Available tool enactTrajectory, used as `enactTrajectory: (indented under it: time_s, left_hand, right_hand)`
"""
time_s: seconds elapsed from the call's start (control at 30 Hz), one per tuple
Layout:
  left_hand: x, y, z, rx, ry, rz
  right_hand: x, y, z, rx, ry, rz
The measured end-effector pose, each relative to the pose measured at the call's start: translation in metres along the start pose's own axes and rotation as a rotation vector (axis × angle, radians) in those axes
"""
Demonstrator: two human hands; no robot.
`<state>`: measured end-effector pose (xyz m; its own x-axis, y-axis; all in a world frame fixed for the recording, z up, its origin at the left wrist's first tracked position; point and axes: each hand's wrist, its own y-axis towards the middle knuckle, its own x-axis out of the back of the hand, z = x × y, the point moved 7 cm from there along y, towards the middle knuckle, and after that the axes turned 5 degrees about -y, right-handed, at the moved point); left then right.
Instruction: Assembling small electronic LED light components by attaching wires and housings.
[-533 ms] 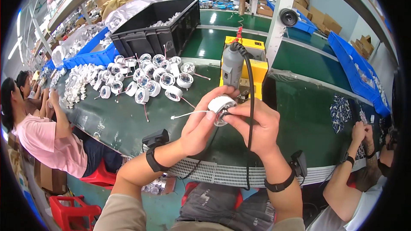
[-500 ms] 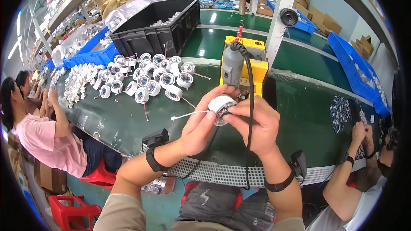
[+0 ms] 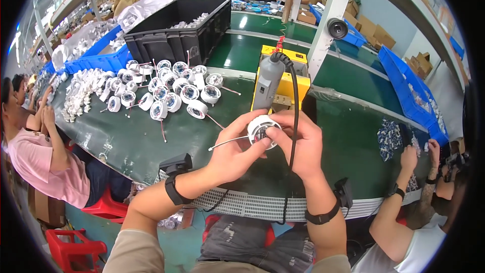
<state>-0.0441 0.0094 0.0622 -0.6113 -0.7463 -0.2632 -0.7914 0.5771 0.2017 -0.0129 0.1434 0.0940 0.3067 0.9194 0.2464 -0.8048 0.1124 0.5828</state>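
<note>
Between my two hands, above the green bench, is a round white plastic housing [image 3: 258, 125] with dark and metallic parts inside its open face. My left hand [image 3: 233, 147] grips it from the left, thumb at the lower rim. My right hand [image 3: 299, 141] closes round its right side, with the thumb pressed onto the inner parts. A thin white lead [image 3: 228, 143] sticks out to the left past my left fingers. Just behind my hands hangs a grey electric screwdriver [image 3: 268, 83] on a black cable, in front of a yellow box-shaped fixture [image 3: 298, 83].
Several similar white housings [image 3: 189, 92] with wires lie at the left, beside a heap of small white parts [image 3: 81, 93]. Behind them stand a black crate [image 3: 177, 35] and a blue tray [image 3: 98, 61]. Co-workers sit on both sides; a white post [image 3: 331, 25] rises at the right.
The housing has turned so its open face points more toward me. My right fingers have gone from pinching at its edge to wrapping round it, thumb on the inside. The view has shifted slightly.
</note>
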Motion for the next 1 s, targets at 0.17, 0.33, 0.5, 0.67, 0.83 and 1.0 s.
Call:
enactTrajectory:
  time_s: [0.17, 0.33, 0.5, 0.67, 0.83, 1.0]
  left_hand:
    - [0.001, 0.003, 0.009, -0.161, -0.067, -0.020]
    - [-0.001, 0.005, 0.049, 0.121, -0.106, -0.063]
    - [-0.002, 0.004, 0.089, 0.417, -0.069, -0.004]
    - [-0.005, 0.007, 0.090, 0.520, -0.076, 0.041]
    - [-0.001, 0.007, 0.093, 0.533, -0.062, 0.036]
    - [-0.001, 0.006, 0.092, 0.537, -0.071, 0.039]
  right_hand:
    - [0.001, 0.001, 0.005, 0.160, -0.307, -0.115]
    - [-0.009, 0.021, -0.005, -0.044, -0.239, -0.079]
    - [-0.019, 0.033, -0.024, -0.051, 0.006, -0.118]
    - [0.006, 0.053, -0.001, 0.209, 0.172, -0.400]
    - [0.004, 0.063, -0.009, 0.153, 0.146, -0.465]
    - [0.000, 0.065, -0.015, 0.152, 0.116, -0.435]
